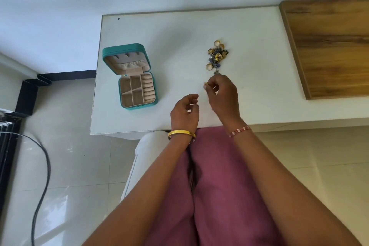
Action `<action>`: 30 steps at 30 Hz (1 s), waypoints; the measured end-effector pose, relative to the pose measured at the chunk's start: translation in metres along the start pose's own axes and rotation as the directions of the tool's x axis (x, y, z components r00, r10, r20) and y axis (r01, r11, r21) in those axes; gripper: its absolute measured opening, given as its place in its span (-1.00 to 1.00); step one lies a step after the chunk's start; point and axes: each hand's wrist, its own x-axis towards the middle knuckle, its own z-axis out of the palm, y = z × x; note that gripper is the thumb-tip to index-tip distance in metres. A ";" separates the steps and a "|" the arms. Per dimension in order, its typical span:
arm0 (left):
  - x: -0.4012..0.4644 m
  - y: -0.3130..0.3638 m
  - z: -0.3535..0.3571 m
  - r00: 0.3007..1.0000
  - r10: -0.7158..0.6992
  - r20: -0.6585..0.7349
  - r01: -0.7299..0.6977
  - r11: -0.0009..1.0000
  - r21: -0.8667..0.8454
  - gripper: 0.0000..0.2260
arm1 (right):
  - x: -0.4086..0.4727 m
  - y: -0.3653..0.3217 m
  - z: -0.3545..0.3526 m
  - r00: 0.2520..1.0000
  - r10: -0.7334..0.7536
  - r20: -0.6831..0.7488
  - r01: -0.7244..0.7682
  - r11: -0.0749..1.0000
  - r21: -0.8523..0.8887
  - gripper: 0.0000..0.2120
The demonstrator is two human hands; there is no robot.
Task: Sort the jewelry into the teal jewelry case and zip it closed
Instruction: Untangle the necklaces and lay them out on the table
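head view: our right hand (221,94) pinches a small gold piece (205,84) at frame centre, just below the pile (217,55)
left hand (185,113): loosely curled, holding nothing
case (137,90): open, centre left
step: we carry it left, keep the pinch firm, seat it in a compartment

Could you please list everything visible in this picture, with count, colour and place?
teal zip-around jewelry case: one, teal with beige lining, open, left part of the table.
pile of gold and blue-grey jewelry: one heap, table middle, beyond the right hand.
small gold piece: one, pinched in the right hand.
white rectangular table: one, centre.
brown wooden board: one, far right.
black cable: one, floor, left.
gold bangle: one, left wrist.
pink beaded bracelet: one, right wrist.
left hand: loosely curled, holding nothing.
right hand: above the table.
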 end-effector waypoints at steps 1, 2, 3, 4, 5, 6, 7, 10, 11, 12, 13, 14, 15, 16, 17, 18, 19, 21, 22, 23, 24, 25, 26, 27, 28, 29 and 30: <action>-0.003 0.003 -0.002 1.000 0.006 0.006 -0.006 1.000 -0.013 -0.72 | 0.001 -0.008 -0.007 0.999 0.047 -0.003 -0.046 0.994 0.101 -0.92; -0.006 0.007 -0.004 1.000 0.015 0.010 -0.014 0.999 -0.030 -0.72 | 0.001 -0.017 -0.015 0.997 0.083 0.008 -0.083 0.981 0.177 -0.90; -0.010 0.012 -0.007 1.000 0.024 0.011 -0.023 0.999 -0.049 -0.71 | 0.001 -0.025 -0.022 0.993 0.111 0.029 -0.115 0.966 0.234 -0.90; -0.013 0.017 -0.010 0.999 0.036 0.008 -0.036 0.997 -0.068 -0.70 | 0.001 -0.033 -0.030 0.990 0.133 0.055 -0.143 0.949 0.281 -0.91; -0.016 0.022 -0.013 0.999 0.053 0.002 -0.052 0.995 -0.084 -0.70 | 0.000 -0.041 -0.038 0.986 0.146 0.085 -0.166 0.931 0.326 -0.93; -0.018 0.028 -0.015 0.998 0.068 -0.004 -0.068 0.993 -0.098 -0.69 | 0.000 -0.049 -0.045 0.981 0.156 0.117 -0.189 0.912 0.365 -0.94; -0.020 0.035 -0.019 0.996 0.090 -0.013 -0.091 0.990 -0.110 -0.69 | -0.002 -0.058 -0.054 0.977 0.156 0.147 -0.203 0.895 0.398 -0.95; -0.024 0.056 -0.032 0.985 0.167 -0.035 -0.170 0.976 -0.135 -0.69 | -0.009 -0.085 -0.078 0.969 0.102 0.223 -0.196 0.870 0.452 -0.97; -0.024 0.062 -0.036 0.981 0.188 -0.038 -0.191 0.972 -0.135 -0.70 | -0.011 -0.092 -0.084 0.968 0.081 0.236 -0.184 0.872 0.453 -0.97; -0.025 0.069 -0.041 0.975 0.217 -0.046 -0.221 0.966 -0.130 -0.72 | -0.013 -0.100 -0.090 0.970 0.056 0.238 -0.161 0.880 0.446 -0.96; -0.026 0.075 -0.046 0.966 0.250 -0.059 -0.256 0.959 -0.120 -0.73 | -0.015 -0.107 -0.095 0.971 0.035 0.238 -0.139 0.889 0.435 -0.95; -0.028 0.080 -0.051 0.957 0.279 -0.075 -0.286 0.952 -0.111 -0.75 | -0.017 -0.113 -0.099 0.971 0.020 0.239 -0.122 0.899 0.421 -0.94; -0.030 0.085 -0.056 0.950 0.298 -0.094 -0.307 0.945 -0.110 -0.77 | -0.019 -0.120 -0.104 0.971 0.009 0.238 -0.107 0.908 0.405 -0.93; -0.032 0.089 -0.060 0.946 0.304 -0.113 -0.317 0.941 -0.116 -0.78 | -0.020 -0.125 -0.108 0.972 0.000 0.236 -0.094 0.916 0.389 -0.92; -0.034 0.092 -0.065 0.942 0.307 -0.133 -0.324 0.937 -0.130 -0.79 | -0.022 -0.131 -0.112 0.973 -0.011 0.233 -0.079 0.923 0.376 -0.91; -0.037 0.095 -0.069 0.939 0.311 -0.148 -0.332 0.932 -0.149 -0.80 | -0.025 -0.136 -0.116 0.973 -0.022 0.229 -0.064 0.930 0.361 -0.90; -0.040 0.098 -0.074 0.936 0.316 -0.154 -0.340 0.925 -0.169 -0.81 | -0.027 -0.140 -0.120 0.974 -0.033 0.226 -0.048 0.938 0.344 -0.90; -0.046 0.102 -0.082 0.932 0.331 -0.150 -0.357 0.909 -0.213 -0.84 | -0.032 -0.148 -0.126 0.975 -0.064 0.213 -0.005 0.952 0.307 -0.89; -0.050 0.104 -0.085 0.930 0.335 -0.149 -0.362 0.904 -0.226 -0.85 | -0.035 -0.152 -0.128 0.975 -0.083 0.207 0.020 0.957 0.289 -0.90; -0.054 0.106 -0.089 0.930 0.338 -0.147 -0.365 0.901 -0.233 -0.87 | -0.038 -0.156 -0.130 0.974 -0.102 0.203 0.044 0.962 0.270 -0.91; -0.058 0.108 -0.091 0.929 0.343 -0.143 -0.368 0.898 -0.240 -0.88 | -0.040 -0.159 -0.132 0.972 -0.121 0.202 0.068 0.966 0.250 -0.93; -0.061 0.110 -0.094 0.927 0.348 -0.136 -0.372 0.894 -0.251 -0.88 | -0.043 -0.163 -0.134 0.970 -0.139 0.201 0.091 0.969 0.228 -0.94; -0.064 0.111 -0.096 0.928 0.350 -0.128 -0.372 0.889 -0.268 -0.88 | -0.044 -0.165 -0.136 0.969 -0.152 0.196 0.111 0.972 0.206 -0.94; -0.067 0.112 -0.098 0.928 0.351 -0.123 -0.372 0.883 -0.286 -0.87 | -0.046 -0.168 -0.138 0.969 -0.163 0.187 0.129 0.975 0.182 -0.94; -0.069 0.112 -0.100 0.929 0.351 -0.122 -0.371 0.880 -0.296 -0.86 | -0.047 -0.170 -0.140 0.970 -0.173 0.173 0.146 0.976 0.159 -0.94; -0.072 0.111 -0.102 0.928 0.351 -0.123 -0.372 0.880 -0.296 -0.87 | -0.049 -0.172 -0.143 0.971 -0.182 0.157 0.161 0.978 0.136 -0.95; -0.073 0.111 -0.104 0.927 0.353 -0.124 -0.374 0.881 -0.289 -0.88 | -0.050 -0.173 -0.145 0.971 -0.189 0.144 0.173 0.978 0.115 -0.95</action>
